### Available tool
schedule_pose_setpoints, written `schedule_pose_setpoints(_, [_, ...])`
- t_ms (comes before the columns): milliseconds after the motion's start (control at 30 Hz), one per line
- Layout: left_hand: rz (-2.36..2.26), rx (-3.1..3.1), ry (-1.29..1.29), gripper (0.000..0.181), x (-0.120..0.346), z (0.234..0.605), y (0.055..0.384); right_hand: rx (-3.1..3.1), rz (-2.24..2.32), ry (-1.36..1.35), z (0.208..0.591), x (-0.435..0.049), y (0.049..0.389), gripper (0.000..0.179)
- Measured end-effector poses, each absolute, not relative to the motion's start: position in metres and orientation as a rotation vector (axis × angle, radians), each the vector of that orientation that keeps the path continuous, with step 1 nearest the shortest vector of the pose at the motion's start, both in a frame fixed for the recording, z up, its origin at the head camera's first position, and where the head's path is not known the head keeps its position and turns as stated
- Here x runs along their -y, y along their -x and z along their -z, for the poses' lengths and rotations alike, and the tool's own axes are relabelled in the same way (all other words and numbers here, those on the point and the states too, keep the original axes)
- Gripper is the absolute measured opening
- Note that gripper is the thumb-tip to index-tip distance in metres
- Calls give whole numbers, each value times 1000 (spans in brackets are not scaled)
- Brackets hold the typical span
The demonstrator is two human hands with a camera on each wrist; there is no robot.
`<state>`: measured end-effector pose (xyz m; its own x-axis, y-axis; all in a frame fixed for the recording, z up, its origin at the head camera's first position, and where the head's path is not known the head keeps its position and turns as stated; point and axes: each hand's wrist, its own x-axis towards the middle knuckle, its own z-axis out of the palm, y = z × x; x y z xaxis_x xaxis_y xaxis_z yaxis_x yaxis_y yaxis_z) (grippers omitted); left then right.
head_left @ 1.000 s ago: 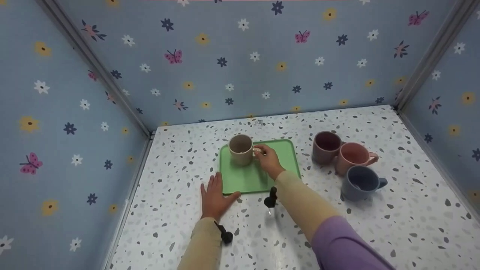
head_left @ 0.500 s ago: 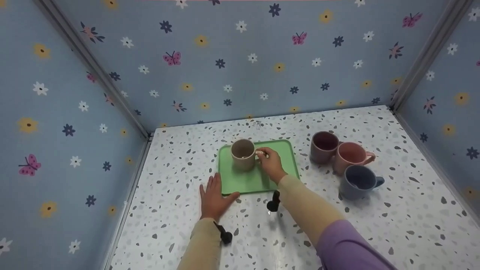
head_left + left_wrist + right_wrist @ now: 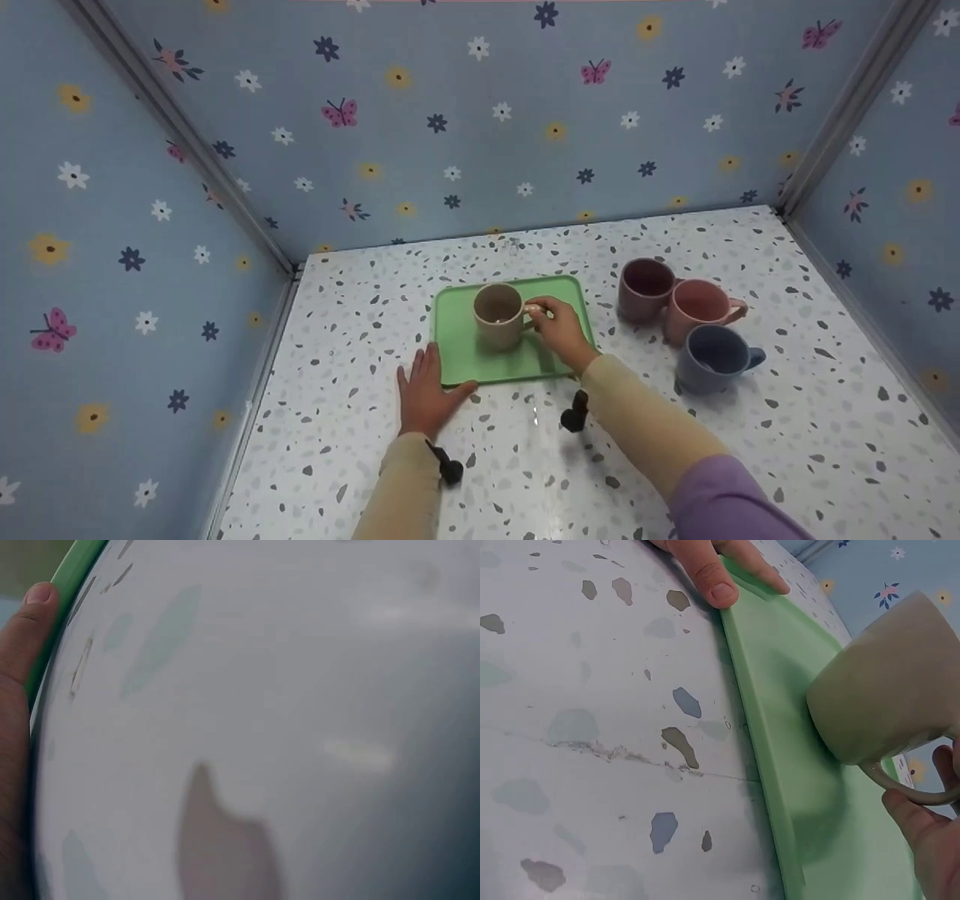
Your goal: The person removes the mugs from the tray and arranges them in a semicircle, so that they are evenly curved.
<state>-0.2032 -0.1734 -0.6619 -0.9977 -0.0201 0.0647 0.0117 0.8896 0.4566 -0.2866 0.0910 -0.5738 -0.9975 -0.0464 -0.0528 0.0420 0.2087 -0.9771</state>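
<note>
A beige mug (image 3: 499, 319) is over the middle of a green tray (image 3: 465, 367), its opening facing up. My right hand (image 3: 559, 328) pinches the mug's handle from the right. In the right wrist view, the fingers hold the handle (image 3: 907, 791) and the mug's base is close over the tray, with its shadow beside it. My left hand (image 3: 427, 396) lies spread on the table at the tray's near left corner, thumb along the near edge and fingers along the left side. The left wrist view shows its thumb (image 3: 37, 607) against the green rim.
To the right of the tray stand a dark maroon mug (image 3: 646, 291), a pink mug (image 3: 699, 309) and a blue mug (image 3: 714, 360), close together. Blue flowered panels (image 3: 480, 97) wall in the speckled white table (image 3: 360, 315) at the back and both sides.
My right hand has carried the beige mug from the tray's far left part rightward and a little nearer, to its middle. The left hand keeps its place at the tray's corner.
</note>
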Motion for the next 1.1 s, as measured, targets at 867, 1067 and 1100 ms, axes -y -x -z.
schedule_pose_setpoints(867, [729, 3011, -32, 122, 172, 661, 204, -2294, 1993, 69, 553, -166, 242, 22])
schedule_pose_setpoints(1067, [732, 3020, -21, 123, 172, 662, 206, -2297, 1997, 41, 553, -185, 228, 22])
schedule_pose_setpoints(1100, [732, 3018, -19, 122, 172, 662, 206, -2299, 1998, 45, 553, -187, 225, 22])
